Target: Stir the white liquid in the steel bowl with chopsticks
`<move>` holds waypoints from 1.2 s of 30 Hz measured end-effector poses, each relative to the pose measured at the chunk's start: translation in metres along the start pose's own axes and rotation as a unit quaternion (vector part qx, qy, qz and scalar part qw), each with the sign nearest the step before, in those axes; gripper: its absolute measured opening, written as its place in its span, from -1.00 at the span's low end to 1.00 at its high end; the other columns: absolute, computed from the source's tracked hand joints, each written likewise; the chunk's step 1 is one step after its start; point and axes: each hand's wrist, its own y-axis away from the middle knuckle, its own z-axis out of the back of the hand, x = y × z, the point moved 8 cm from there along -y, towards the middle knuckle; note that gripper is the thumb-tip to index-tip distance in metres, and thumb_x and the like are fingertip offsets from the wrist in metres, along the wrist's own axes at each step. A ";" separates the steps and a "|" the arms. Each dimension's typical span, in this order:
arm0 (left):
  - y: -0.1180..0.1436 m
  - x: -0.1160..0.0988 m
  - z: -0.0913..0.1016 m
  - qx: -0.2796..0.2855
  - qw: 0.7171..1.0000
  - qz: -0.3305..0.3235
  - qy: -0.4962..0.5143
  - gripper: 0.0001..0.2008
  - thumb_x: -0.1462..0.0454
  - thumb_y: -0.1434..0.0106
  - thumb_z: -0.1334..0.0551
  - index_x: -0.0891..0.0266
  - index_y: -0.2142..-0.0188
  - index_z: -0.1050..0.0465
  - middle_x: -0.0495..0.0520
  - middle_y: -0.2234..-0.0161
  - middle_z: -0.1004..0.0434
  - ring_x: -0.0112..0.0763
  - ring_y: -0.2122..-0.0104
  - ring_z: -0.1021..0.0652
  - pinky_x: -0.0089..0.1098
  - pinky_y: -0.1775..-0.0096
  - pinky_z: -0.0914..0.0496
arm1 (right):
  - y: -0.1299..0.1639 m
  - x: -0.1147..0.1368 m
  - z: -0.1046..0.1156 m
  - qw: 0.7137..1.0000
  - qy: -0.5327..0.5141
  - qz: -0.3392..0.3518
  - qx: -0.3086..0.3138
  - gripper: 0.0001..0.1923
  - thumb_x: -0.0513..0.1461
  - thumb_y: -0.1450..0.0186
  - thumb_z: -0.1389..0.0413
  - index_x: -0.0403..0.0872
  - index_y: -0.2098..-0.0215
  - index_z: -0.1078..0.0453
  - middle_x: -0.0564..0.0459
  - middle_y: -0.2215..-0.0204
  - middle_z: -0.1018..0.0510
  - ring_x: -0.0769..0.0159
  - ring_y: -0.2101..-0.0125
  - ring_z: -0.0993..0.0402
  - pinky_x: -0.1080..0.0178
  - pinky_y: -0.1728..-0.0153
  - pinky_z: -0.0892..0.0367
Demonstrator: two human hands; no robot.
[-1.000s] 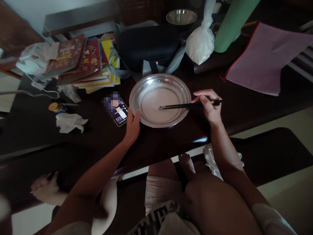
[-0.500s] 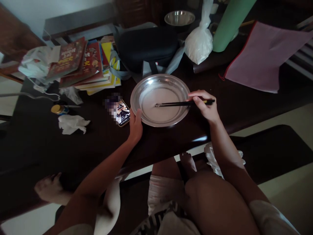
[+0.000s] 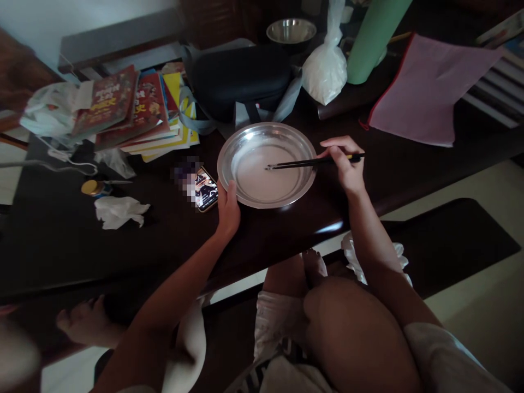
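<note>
A shallow steel basin point(image 3: 305, 183) stands on the dark table, with a whitish substance point(image 3: 262, 177) covering its bottom. My left hand point(image 3: 229, 210) grips the basin's near left rim, thumb over the edge and fingers on the outer side. In my right hand point(image 3: 346, 164) is a pair of black chopsticks point(image 3: 301, 162), held closed around their upper end to the right of the basin. Their tips reach over the middle of the basin, at or just above the whitish contents; which of the two I cannot tell. A lit phone point(image 3: 207, 191) lies just left of my left hand.
Behind the basin sit a black case point(image 3: 241, 76), a tied bag of white powder point(image 3: 325, 73) and a green cylinder point(image 3: 374, 43). Books point(image 3: 114, 103), a small jar point(image 3: 96, 189) and crumpled tissue point(image 3: 120, 212) lie left. A pink pouch point(image 3: 426, 93) lies right. Another person's foot or hand shows lower left.
The chopsticks and my right hand have shifted slightly up and to the right over the basin. My left hand keeps its hold on the rim. A blurred shape has appeared at lower left.
</note>
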 end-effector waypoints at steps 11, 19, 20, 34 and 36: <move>0.000 0.001 -0.002 -0.004 1.000 -0.009 0.002 -0.46 -0.16 -0.31 0.00 0.07 -0.09 -0.35 0.13 -0.13 -0.42 -0.20 -0.21 -0.36 -0.14 -0.27 -0.21 | -0.005 0.002 -0.005 0.999 0.031 -0.008 0.022 -0.61 0.14 -0.27 -0.07 0.06 0.25 -0.52 0.10 0.37 -0.60 0.32 0.38 -0.60 0.21 0.29 -0.50; 0.003 0.000 -0.004 -0.015 1.000 -0.014 0.016 -0.38 -0.23 -0.28 0.05 0.14 -0.04 -0.34 0.18 -0.19 -0.33 -0.22 -0.26 -0.29 -0.15 -0.32 -0.09 | -0.021 0.027 -0.023 0.983 0.053 -0.007 0.176 -0.58 0.15 -0.27 -0.07 0.04 0.22 -0.52 0.10 0.36 -0.62 0.32 0.31 -0.59 0.19 0.20 -0.50; 0.003 0.000 -0.004 -0.011 1.000 -0.013 0.021 -0.38 -0.24 -0.28 0.05 0.14 -0.04 -0.34 0.17 -0.20 -0.33 -0.22 -0.27 -0.27 -0.15 -0.33 -0.07 | -0.023 0.029 -0.028 0.980 0.056 -0.008 0.193 -0.57 0.16 -0.26 -0.07 0.04 0.22 -0.52 0.10 0.35 -0.62 0.32 0.29 -0.58 0.19 0.18 -0.50; 0.005 -0.005 -0.006 -0.033 0.999 -0.014 0.002 -0.36 -0.19 -0.33 0.10 0.20 -0.10 -0.32 0.23 -0.23 -0.29 -0.26 -0.30 -0.23 -0.24 -0.31 -0.10 | -0.034 0.033 -0.038 0.978 0.009 -0.008 0.208 -0.60 0.10 -0.27 -0.11 -0.01 0.23 -0.54 0.10 0.39 -0.60 0.37 0.33 -0.55 0.26 0.22 -0.43; 0.007 -0.007 -0.006 -0.038 0.999 -0.010 -0.005 -0.34 -0.18 -0.34 0.11 0.24 -0.11 -0.32 0.25 -0.23 -0.29 -0.28 -0.29 -0.26 -0.28 -0.31 -0.09 | -0.036 0.027 -0.039 0.982 0.008 -0.010 0.189 -0.59 0.12 -0.27 -0.09 -0.01 0.24 -0.54 0.09 0.38 -0.61 0.35 0.30 -0.55 0.25 0.19 -0.43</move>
